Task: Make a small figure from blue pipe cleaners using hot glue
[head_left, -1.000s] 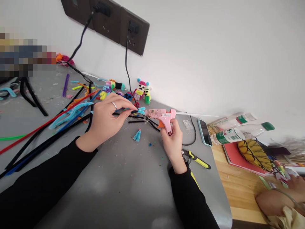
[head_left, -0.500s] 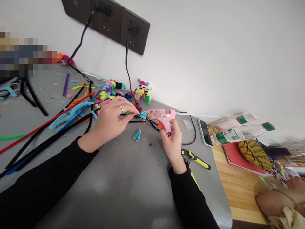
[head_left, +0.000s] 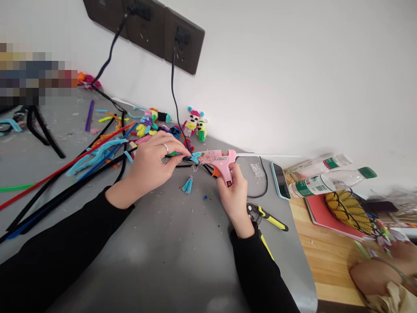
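Observation:
My right hand [head_left: 235, 193] is wrapped round the handle of a pink hot glue gun [head_left: 224, 161], which has a white glue stick [head_left: 263, 155] poking out of its back. The gun's nozzle end reaches a small light-blue piece of pipe cleaner [head_left: 196, 156]; whether they touch I cannot tell. Thumb and fingers of my left hand [head_left: 156, 158] pinch that piece, partly hiding it and something dark beside it. On the grey table [head_left: 169, 261] below lies a small blue bundle of pipe cleaners [head_left: 187, 185] with a pink tip.
Long pipe cleaners [head_left: 65, 174] spread at left. Small pipe-cleaner dolls [head_left: 194, 124] stand by the wall. Yellow-black pliers [head_left: 272, 219], a phone [head_left: 280, 180] and bottles [head_left: 312, 185] are at right. A black cord [head_left: 172, 78] hangs from the socket. Another person's arm [head_left: 374, 278] shows at lower right.
My right hand has shifted the glue gun slightly left, towards the blue piece. My left hand keeps its pinch in nearly the same place.

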A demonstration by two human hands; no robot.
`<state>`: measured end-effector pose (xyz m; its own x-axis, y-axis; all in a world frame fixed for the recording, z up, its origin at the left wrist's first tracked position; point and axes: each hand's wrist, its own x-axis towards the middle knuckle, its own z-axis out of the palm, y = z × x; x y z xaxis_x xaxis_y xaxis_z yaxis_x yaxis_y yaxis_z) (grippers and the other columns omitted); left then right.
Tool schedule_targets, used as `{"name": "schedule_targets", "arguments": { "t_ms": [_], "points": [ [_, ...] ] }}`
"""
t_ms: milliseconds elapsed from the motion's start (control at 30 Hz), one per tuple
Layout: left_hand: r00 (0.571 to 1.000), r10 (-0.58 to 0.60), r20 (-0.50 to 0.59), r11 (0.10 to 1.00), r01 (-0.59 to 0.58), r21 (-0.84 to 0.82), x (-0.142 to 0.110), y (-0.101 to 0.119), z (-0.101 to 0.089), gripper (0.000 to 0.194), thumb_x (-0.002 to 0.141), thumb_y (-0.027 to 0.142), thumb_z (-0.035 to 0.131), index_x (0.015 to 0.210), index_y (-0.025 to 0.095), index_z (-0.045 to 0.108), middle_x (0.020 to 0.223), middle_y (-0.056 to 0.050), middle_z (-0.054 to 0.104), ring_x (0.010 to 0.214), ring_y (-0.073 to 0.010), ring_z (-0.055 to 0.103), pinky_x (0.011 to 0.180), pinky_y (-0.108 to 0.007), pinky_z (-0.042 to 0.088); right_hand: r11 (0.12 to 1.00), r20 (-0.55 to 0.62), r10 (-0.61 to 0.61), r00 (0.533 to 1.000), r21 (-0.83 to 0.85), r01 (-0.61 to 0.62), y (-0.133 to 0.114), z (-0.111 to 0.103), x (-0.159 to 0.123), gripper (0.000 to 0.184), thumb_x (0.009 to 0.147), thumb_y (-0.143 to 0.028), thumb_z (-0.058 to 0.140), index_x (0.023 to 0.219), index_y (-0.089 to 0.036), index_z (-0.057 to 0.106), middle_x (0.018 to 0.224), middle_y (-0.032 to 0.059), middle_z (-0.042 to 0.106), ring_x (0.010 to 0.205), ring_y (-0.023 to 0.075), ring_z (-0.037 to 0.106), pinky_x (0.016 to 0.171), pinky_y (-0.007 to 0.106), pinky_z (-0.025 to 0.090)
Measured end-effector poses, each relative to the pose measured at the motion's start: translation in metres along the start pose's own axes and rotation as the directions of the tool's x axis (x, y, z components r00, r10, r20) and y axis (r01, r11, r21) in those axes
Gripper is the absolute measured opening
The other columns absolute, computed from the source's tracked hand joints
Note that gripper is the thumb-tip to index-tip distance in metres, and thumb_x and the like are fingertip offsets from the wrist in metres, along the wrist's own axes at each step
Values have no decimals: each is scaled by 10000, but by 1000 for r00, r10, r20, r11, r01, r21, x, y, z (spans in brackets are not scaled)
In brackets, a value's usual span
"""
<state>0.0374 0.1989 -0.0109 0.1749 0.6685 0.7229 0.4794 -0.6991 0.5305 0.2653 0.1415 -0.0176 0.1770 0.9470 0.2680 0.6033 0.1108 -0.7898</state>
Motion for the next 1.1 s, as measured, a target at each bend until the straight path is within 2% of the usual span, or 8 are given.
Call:
{"name": "schedule_targets", "arguments": {
  "t_ms": [233, 467, 900, 1100],
  "points": [
    [998, 2, -70, 1000, -1, 23, 1, -3, -4, 201, 932, 125, 653, 858, 285, 750, 881, 3, 795, 865, -225, 717, 779, -378, 575, 999, -42, 46, 998, 3, -46, 1, 0, 0, 157, 753, -306, 533, 894, -257, 485, 596, -99, 385, 517, 120, 301, 522, 255, 237],
    [1000, 10, 1, 999, -10, 33, 0, -3, -1, 169, 946, 178, 643, 853, 277, 743, 868, -6, 793, 863, -234, 717, 816, -402, 581, 998, -69, 0, 998, -57, -4, 3, 1, 0, 139, 747, -308, 518, 869, -266, 469, 594, -98, 389, 518, 125, 306, 529, 256, 247],
    [998, -40, 42, 998, 37, 55, -3, -7, 1, 207, 923, 170, 607, 835, 279, 760, 865, -18, 789, 909, -247, 718, 863, -396, 600, 995, -18, -40, 999, -91, 38, 4, 2, -2, 164, 745, -302, 507, 899, -263, 467, 584, -101, 368, 508, 129, 303, 537, 265, 282],
    [996, -31, 81, 998, 27, 54, -3, -7, 0, 217, 929, 152, 599, 844, 260, 768, 866, -19, 795, 923, -240, 718, 855, -380, 599, 993, -7, -82, 997, -82, 81, 2, 2, -1, 154, 742, -303, 492, 881, -268, 433, 576, -108, 334, 497, 123, 264, 508, 253, 252]
  ]
}}
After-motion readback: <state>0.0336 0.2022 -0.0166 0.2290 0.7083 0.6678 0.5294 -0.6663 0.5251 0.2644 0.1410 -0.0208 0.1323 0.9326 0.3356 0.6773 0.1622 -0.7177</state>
